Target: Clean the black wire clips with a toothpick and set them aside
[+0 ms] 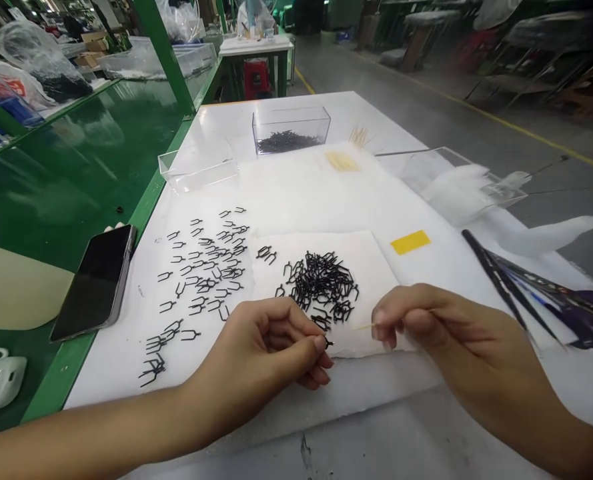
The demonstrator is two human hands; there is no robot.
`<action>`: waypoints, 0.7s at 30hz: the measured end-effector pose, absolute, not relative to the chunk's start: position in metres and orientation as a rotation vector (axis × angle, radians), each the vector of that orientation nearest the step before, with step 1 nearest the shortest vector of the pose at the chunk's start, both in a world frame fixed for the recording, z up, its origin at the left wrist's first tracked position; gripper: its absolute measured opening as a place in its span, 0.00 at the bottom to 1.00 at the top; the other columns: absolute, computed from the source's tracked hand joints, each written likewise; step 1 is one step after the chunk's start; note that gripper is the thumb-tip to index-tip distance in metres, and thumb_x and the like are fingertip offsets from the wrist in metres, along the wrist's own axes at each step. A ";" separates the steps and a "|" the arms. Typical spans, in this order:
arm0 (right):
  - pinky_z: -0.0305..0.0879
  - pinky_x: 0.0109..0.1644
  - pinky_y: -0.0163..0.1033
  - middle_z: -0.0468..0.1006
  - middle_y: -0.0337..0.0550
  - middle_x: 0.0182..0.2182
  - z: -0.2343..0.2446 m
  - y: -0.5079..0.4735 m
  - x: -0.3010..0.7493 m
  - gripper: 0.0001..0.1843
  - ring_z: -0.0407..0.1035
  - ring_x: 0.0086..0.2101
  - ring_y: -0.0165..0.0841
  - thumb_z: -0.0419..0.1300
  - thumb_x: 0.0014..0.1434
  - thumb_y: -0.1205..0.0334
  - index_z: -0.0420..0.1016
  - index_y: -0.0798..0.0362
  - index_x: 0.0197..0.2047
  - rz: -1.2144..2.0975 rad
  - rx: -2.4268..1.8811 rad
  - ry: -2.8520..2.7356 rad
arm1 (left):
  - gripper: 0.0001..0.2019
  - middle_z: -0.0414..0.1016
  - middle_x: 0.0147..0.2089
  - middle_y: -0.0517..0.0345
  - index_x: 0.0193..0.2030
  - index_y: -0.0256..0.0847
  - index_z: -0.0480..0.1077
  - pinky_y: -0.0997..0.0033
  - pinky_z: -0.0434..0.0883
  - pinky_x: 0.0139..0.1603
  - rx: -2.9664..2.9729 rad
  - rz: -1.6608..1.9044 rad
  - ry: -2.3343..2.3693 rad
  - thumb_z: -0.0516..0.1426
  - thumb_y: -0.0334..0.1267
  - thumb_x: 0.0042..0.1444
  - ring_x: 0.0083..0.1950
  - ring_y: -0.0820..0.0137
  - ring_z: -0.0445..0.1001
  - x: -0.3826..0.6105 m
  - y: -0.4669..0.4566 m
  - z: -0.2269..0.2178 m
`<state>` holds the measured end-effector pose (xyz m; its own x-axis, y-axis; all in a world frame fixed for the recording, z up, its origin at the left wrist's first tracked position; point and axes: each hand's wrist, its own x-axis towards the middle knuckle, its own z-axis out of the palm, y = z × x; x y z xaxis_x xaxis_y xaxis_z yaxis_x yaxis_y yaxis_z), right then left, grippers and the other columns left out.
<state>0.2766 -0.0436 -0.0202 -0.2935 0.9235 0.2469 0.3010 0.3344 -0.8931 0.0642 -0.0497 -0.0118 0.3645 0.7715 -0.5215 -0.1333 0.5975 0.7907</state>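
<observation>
Black forked clip (329, 343), tiny, perhaps plastic, in pinch of left hand (271, 350); thin pale stick (363, 327) in right hand (426, 327).

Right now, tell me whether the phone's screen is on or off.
Off: the phone lies face up, its screen plain black with nothing lit.

Clip pile (321, 280) on sheet (373, 260), centre. Spread clips (201, 273) left of it. Phone (96, 280) further left. Box (291, 119) far.

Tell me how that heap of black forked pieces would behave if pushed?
The heap of small black forked pieces is probably light: each looks thin, and the left hand pinches one with fingertips. Likely to snag and drag together, prongs interlocking. Unlikely to roll; scattered ones lie flat.
</observation>
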 end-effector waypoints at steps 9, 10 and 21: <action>0.70 0.35 0.22 0.76 0.32 0.26 -0.031 -0.048 0.278 0.11 0.73 0.29 0.23 0.54 0.69 0.55 0.74 0.44 0.35 1.004 -1.031 -1.838 | 0.06 0.78 0.24 0.61 0.30 0.31 0.71 0.87 0.76 0.28 0.779 0.624 1.066 0.62 0.28 0.57 0.25 0.79 0.78 0.064 -0.051 -0.011; 0.70 0.35 0.23 0.76 0.32 0.26 -0.031 -0.048 0.278 0.11 0.73 0.29 0.23 0.54 0.69 0.55 0.74 0.44 0.35 1.001 -1.034 -1.837 | 0.05 0.78 0.24 0.61 0.30 0.31 0.71 0.87 0.76 0.29 0.788 0.620 1.065 0.62 0.28 0.57 0.25 0.80 0.78 0.064 -0.051 -0.010; 0.70 0.34 0.22 0.76 0.31 0.25 -0.030 -0.046 0.272 0.12 0.73 0.29 0.23 0.54 0.69 0.54 0.74 0.43 0.34 0.967 -1.090 -1.873 | 0.05 0.77 0.24 0.61 0.30 0.32 0.71 0.89 0.75 0.28 0.802 0.605 1.075 0.60 0.26 0.58 0.25 0.80 0.77 0.063 -0.049 -0.010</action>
